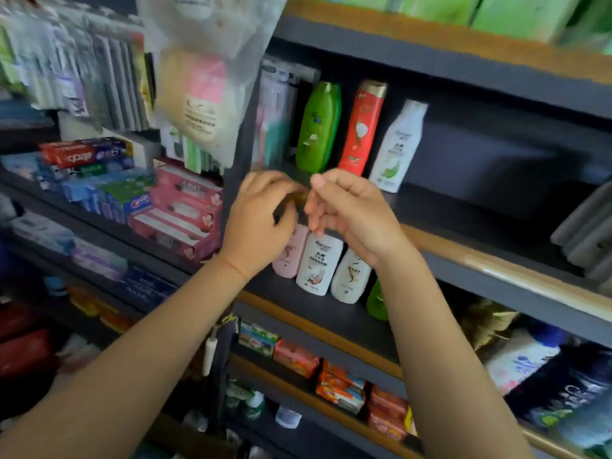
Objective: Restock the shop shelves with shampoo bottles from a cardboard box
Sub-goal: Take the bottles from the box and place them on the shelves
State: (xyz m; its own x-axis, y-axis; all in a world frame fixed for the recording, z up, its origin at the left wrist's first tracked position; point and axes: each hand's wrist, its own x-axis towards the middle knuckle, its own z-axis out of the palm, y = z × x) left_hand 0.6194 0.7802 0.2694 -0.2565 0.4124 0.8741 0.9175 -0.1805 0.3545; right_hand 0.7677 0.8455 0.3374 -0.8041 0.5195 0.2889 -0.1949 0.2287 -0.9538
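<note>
Pink bottle [291, 253] half hidden behind left hand [261, 217]

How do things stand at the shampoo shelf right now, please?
Left hand and right hand together at the shelf edge, pinching something small, unclear what. No bottle in either grip. Green bottle, red bottle upright behind.

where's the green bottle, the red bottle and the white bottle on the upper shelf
green bottle [318, 127], head view, middle of its body
red bottle [361, 130], head view, middle of its label
white bottle [397, 150], head view, middle of its front
</note>
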